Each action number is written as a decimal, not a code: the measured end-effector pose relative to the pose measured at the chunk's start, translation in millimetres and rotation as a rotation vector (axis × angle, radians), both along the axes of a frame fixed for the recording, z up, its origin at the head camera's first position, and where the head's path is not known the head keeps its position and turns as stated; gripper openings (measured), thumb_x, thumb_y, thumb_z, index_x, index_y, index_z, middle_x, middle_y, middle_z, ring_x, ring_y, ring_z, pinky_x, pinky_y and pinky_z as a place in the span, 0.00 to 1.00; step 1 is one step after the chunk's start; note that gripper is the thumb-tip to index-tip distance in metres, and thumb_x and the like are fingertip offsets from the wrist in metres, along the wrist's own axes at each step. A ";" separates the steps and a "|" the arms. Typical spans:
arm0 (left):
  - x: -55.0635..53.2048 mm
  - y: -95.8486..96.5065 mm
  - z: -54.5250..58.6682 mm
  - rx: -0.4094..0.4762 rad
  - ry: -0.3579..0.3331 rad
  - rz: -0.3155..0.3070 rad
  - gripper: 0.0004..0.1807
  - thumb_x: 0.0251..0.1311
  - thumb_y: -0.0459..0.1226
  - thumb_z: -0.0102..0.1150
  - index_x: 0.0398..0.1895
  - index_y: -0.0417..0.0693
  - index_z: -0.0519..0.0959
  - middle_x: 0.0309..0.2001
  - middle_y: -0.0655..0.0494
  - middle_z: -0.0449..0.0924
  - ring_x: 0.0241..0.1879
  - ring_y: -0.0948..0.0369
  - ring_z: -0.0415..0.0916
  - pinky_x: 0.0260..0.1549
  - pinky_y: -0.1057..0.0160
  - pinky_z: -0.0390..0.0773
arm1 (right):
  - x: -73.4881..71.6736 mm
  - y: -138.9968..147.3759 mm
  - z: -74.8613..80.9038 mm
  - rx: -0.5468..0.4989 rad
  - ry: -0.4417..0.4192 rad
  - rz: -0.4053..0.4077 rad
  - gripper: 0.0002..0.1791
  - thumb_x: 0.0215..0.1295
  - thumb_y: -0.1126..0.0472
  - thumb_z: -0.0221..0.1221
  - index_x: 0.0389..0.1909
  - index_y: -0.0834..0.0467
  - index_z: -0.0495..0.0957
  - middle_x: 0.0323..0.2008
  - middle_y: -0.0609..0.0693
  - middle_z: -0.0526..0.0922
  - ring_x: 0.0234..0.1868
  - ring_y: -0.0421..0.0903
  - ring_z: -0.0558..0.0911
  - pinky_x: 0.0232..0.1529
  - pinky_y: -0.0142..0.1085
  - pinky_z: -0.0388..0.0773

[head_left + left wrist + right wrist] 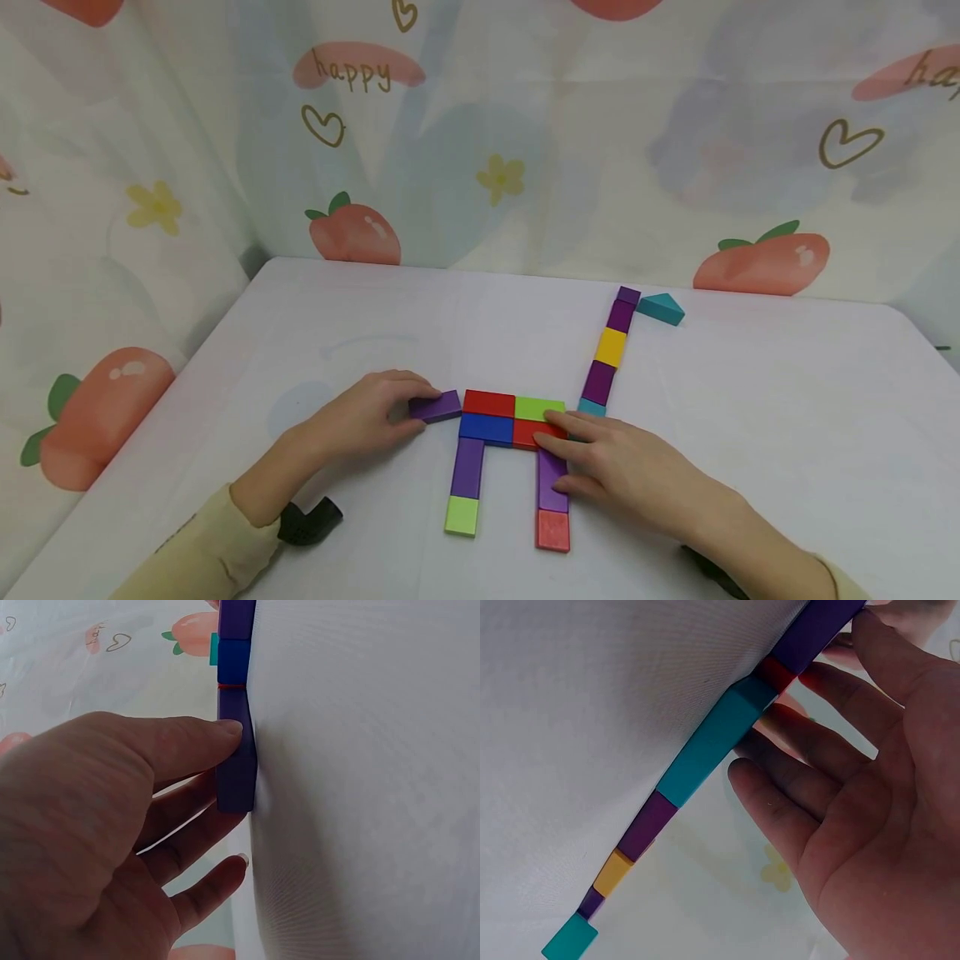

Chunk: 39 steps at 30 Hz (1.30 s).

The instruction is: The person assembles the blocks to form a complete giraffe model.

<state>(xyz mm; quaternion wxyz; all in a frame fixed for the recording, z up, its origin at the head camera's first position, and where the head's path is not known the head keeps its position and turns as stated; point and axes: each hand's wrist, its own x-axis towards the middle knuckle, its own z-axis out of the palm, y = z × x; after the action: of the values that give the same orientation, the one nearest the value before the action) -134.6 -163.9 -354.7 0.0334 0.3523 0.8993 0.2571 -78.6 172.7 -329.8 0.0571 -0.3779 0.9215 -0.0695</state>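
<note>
My left hand [375, 414] pinches a purple block [444, 407] between thumb and fingers. The block lies tilted on the table, its right end by the upper left corner of a block rectangle. That rectangle has a red block [489, 403] and a light green block [534, 407] above a blue block [486, 428] and another red block [523, 434]. With fingers extended, my right hand [637, 475] rests on the rectangle's right side. Its thumb touches the right purple leg block [551, 483]. In the right wrist view a teal block [712, 746] lies near its fingers.
Two legs end in a light green block [461, 517] and a red block [552, 531]. A slanted row with a yellow block [611, 347] between purple ones rises to a teal triangular block [662, 310]. White cloth covers the table [750, 400]; a printed curtain [562, 167] stands behind.
</note>
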 end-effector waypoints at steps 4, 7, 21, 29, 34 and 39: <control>-0.2 -0.5 -0.2 0.006 -0.005 -0.009 0.20 0.61 0.32 0.69 0.57 0.44 0.83 0.54 0.55 0.82 0.56 0.57 0.78 0.57 0.54 0.77 | -0.2 -0.4 -0.1 0.000 -0.005 0.000 0.31 0.66 0.46 0.66 0.67 0.52 0.77 0.67 0.57 0.74 0.65 0.58 0.75 0.56 0.53 0.78; -0.2 -0.6 -0.2 0.006 -0.009 -0.011 0.20 0.61 0.32 0.69 0.57 0.44 0.83 0.54 0.54 0.82 0.56 0.57 0.77 0.57 0.54 0.77 | -0.2 -0.6 0.2 0.001 -0.008 -0.008 0.31 0.65 0.46 0.66 0.68 0.52 0.77 0.67 0.57 0.74 0.65 0.58 0.75 0.56 0.53 0.78; 0.4 -1.3 0.9 0.011 -0.002 -0.023 0.20 0.60 0.31 0.69 0.57 0.43 0.83 0.54 0.54 0.82 0.55 0.57 0.78 0.56 0.55 0.78 | -1.1 -0.8 -1.3 0.002 -0.003 0.002 0.31 0.65 0.46 0.67 0.67 0.53 0.77 0.66 0.57 0.74 0.65 0.58 0.75 0.56 0.52 0.78; 0.8 -2.9 0.3 0.006 -0.002 -0.019 0.20 0.60 0.31 0.70 0.57 0.43 0.83 0.53 0.54 0.82 0.54 0.57 0.78 0.56 0.55 0.78 | -0.8 -1.6 -0.9 -0.004 -0.016 0.000 0.31 0.66 0.46 0.66 0.68 0.53 0.76 0.67 0.57 0.74 0.66 0.58 0.74 0.57 0.53 0.78; 2.7 -4.2 1.7 -0.015 0.000 0.004 0.22 0.60 0.35 0.71 0.59 0.44 0.82 0.55 0.53 0.81 0.57 0.56 0.77 0.57 0.54 0.78 | -1.8 -1.9 0.3 -0.004 -0.015 0.001 0.31 0.66 0.46 0.66 0.67 0.53 0.77 0.67 0.57 0.74 0.65 0.58 0.75 0.56 0.52 0.78; 9.2 -7.7 2.8 -0.003 0.046 0.048 0.25 0.61 0.38 0.71 0.62 0.45 0.80 0.60 0.52 0.78 0.61 0.53 0.73 0.59 0.50 0.76 | -3.0 -1.8 2.7 -0.017 -0.027 -0.009 0.31 0.65 0.46 0.67 0.68 0.52 0.76 0.66 0.56 0.75 0.64 0.57 0.76 0.56 0.51 0.79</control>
<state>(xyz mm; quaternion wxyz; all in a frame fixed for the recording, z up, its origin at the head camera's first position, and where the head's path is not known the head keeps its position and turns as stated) -125.4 -171.6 -351.9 0.0073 0.3363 0.9084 0.2483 -81.6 170.8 -327.1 0.0660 -0.3734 0.9216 -0.0827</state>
